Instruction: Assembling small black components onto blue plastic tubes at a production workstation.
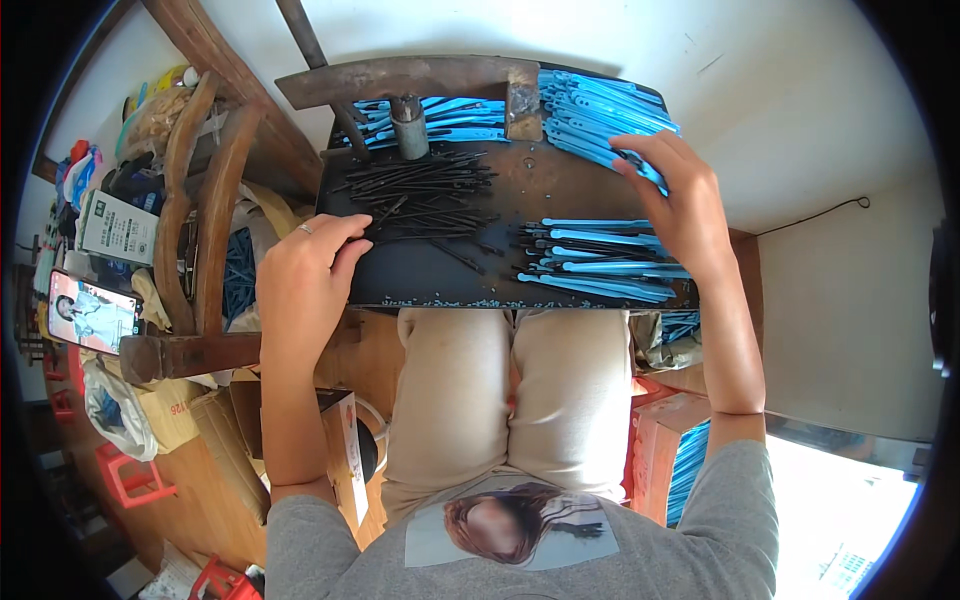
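My left hand [305, 270] is at the left end of a pile of thin black plastic strips [440, 180]. Its thumb and forefinger are drawn together at the tip of one black strip [393, 211]. On the right, my right hand [685, 195] pinches a light blue plastic strip [648, 172], with a dark piece against it, beside a heap of blue strips [600, 105]. Nearer to me, a row of blue strips paired with black ones [600, 262] lies on the dark tray-like work surface [400, 280]. The fingers partly hide what each hand grips.
A wooden bar [420, 78] with a metal post [408, 128] crosses the far side, with more blue strips [465, 120] behind it. To the left are a wooden chair frame [222, 200] and a lit phone [92, 312]. A cardboard box [665, 440] of blue strips stands at lower right.
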`<state>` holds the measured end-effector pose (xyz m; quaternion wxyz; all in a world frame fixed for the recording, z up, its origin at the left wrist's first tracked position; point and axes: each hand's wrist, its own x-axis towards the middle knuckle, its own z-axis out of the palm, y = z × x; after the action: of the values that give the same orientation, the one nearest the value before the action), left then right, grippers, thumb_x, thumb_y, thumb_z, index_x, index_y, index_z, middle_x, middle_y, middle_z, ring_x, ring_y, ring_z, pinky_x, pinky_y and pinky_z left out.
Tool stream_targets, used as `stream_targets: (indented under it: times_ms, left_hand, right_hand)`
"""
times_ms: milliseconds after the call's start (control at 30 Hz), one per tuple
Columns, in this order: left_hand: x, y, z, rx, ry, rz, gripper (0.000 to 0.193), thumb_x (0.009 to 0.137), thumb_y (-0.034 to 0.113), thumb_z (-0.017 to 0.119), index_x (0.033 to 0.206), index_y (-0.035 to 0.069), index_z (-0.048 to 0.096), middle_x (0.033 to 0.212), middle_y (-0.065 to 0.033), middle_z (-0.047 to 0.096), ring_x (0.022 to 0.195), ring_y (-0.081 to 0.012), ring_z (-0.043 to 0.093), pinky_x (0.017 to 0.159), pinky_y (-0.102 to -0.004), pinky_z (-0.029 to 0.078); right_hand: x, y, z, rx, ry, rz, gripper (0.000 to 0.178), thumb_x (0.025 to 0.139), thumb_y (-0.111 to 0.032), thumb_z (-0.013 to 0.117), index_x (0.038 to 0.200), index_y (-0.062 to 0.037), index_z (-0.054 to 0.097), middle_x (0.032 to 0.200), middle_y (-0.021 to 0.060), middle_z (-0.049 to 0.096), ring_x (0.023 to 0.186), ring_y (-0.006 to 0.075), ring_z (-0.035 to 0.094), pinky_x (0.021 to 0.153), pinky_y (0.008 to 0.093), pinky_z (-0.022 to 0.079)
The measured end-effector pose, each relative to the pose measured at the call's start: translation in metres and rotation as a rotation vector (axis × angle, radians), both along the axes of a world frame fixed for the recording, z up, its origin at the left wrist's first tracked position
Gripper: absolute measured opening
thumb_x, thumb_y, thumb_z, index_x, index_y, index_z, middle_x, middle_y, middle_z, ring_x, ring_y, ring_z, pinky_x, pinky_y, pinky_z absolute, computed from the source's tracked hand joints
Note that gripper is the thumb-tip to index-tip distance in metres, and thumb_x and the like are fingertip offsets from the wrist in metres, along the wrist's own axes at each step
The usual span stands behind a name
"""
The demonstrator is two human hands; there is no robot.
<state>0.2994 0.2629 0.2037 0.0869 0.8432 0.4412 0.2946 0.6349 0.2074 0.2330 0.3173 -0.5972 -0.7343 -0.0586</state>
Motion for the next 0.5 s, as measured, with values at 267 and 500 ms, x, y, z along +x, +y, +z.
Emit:
stream_targets:
  times_ms: [267, 500]
  left_hand:
    - [0.0, -0.002, 0.01, -0.015, -0.039, -0.021, 0.02, 0.079, 0.001, 0.068, 0.099, 0.003, 0.068, 0.086, -0.0106, 0.067, 0.072, -0.0282, 0.064, 0.064, -0.0339, 0.05]
    - [0.034, -0.012, 0.021, -0.169, -0.566, -0.096, 0.017, 0.083, -0.008, 0.064, 0.099, -0.003, 0.065, 0.089, -0.0111, 0.067, 0.081, -0.0171, 0.069, 0.071, -0.0259, 0.056]
  right_hand:
    - [0.014, 0.026, -0.02, -0.118, -0.065, -0.09, 0.021, 0.086, -0.013, 0.069, 0.105, -0.0051, 0.068, 0.088, 0.0105, 0.063, 0.065, 0.0236, 0.059, 0.06, 0.034, 0.048]
    - [0.009, 0.047, -0.025, -0.223, -0.209, -0.112, 0.024, 0.084, -0.019, 0.07, 0.102, -0.004, 0.068, 0.095, 0.0118, 0.064, 0.085, 0.0324, 0.062, 0.074, 0.0397, 0.05]
